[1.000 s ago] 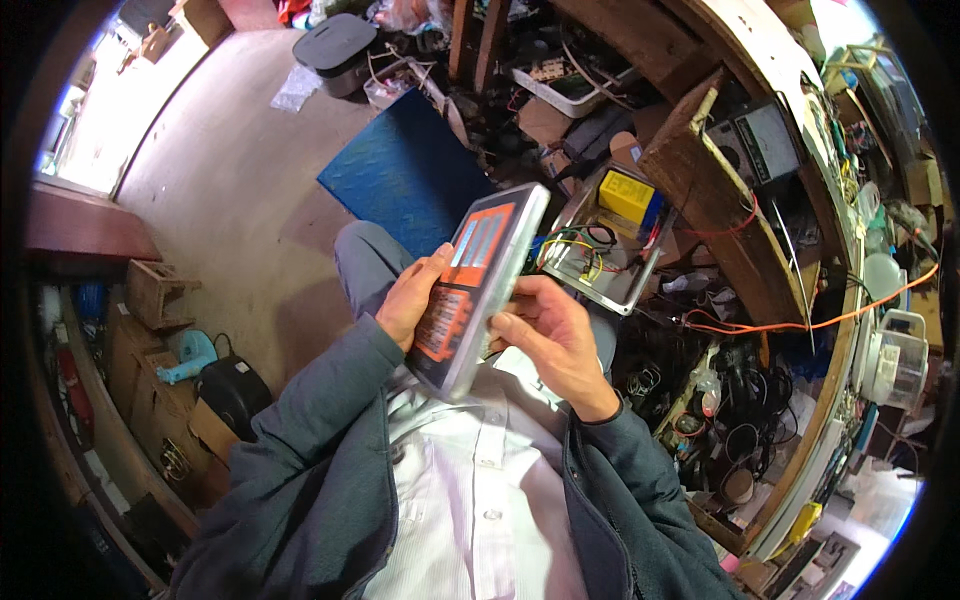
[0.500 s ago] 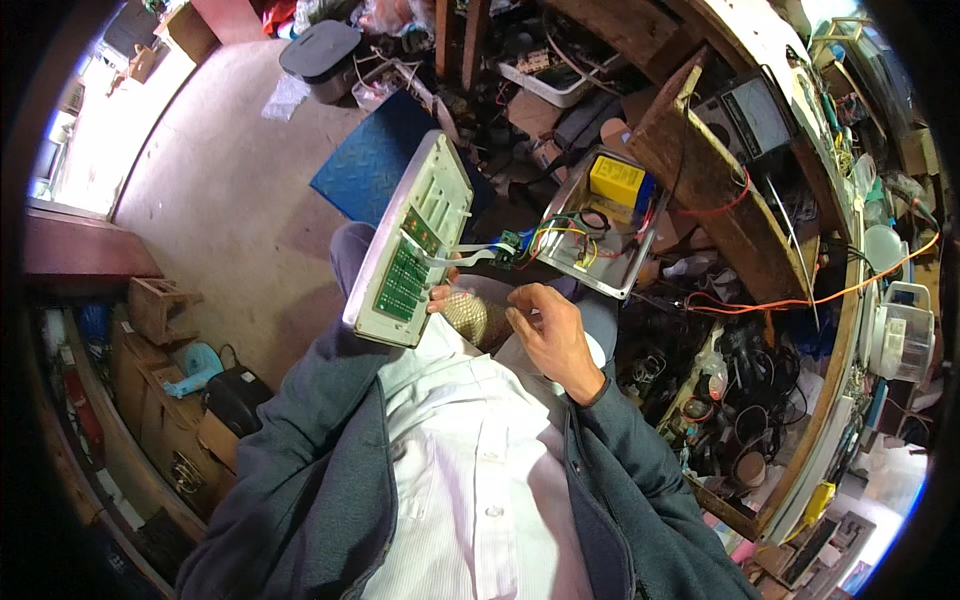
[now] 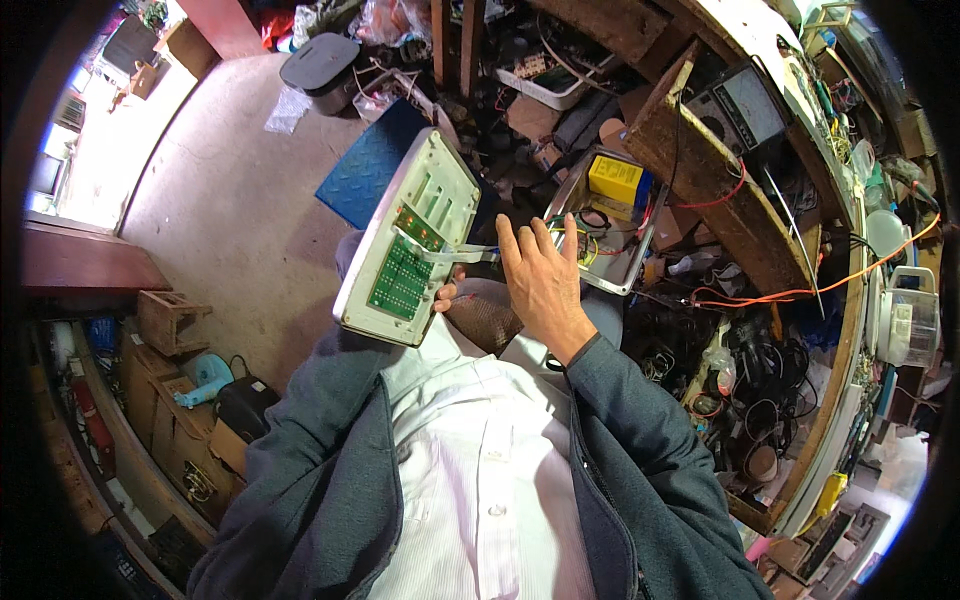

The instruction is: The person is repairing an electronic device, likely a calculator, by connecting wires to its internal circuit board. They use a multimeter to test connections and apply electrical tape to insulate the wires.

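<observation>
My left hand (image 3: 447, 291) grips a white plastic panel (image 3: 455, 195) by its lower right edge, fingers curled round it; the thumb is hidden. The panel is tilted, its inner side showing a green circuit board (image 3: 401, 280) and a smaller orange-lit board above. From it a flat ribbon cable (image 3: 455, 254) runs right toward my right hand (image 3: 543, 285). That hand has its fingers stretched and spread, back upward, covering the cable's end and the small board there. Just beyond lies an open metal housing (image 3: 622, 268) holding a yellow block-shaped battery (image 3: 615, 178) and loose coloured wires (image 3: 592, 243).
A blue textured sheet (image 3: 368, 165) lies behind the panel. To the right, a wooden board (image 3: 715, 180) leans beside tangled black cables (image 3: 765, 370) and an orange cord (image 3: 850, 282). A dark lidded bin (image 3: 322, 70) stands at the back; a small wooden stool (image 3: 170, 322) is at left.
My right hand has moved up and forward, its fingers going from bent to spread, and now hides the small board and cable end. The left hand still holds the panel, nearly unmoved.
</observation>
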A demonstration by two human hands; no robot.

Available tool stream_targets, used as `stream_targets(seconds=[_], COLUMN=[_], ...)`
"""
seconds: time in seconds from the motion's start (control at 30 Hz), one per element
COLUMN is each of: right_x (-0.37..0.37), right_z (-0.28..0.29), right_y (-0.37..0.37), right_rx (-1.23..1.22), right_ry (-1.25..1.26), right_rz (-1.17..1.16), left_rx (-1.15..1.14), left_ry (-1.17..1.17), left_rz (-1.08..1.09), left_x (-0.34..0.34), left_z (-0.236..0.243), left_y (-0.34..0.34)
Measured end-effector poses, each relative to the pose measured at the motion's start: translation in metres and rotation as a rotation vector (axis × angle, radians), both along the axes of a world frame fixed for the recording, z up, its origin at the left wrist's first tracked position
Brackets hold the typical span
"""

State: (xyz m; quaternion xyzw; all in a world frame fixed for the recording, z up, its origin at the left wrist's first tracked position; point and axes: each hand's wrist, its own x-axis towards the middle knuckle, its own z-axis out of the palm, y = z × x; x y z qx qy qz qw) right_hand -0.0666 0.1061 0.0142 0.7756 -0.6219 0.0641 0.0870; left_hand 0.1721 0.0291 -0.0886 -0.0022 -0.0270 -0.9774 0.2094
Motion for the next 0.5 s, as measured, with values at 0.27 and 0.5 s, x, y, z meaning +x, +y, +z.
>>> stream_targets(seconds=[0.27,0.5], right_x=[-0.005,-0.017], right_z=[0.012,0.029], right_y=[-0.005,-0.014], right_rx=[0.084,0.078], right_ry=[-0.203,-0.395], right_rz=[-0.02,-0.036], left_rx=[0.045,-0.018], left_ry=[-0.175,-0.244], left_rz=[0.028,0.098], left_x=[-0.004,-0.019], left_z=[0.026,0.046], left_y=[-0.003,-0.016])
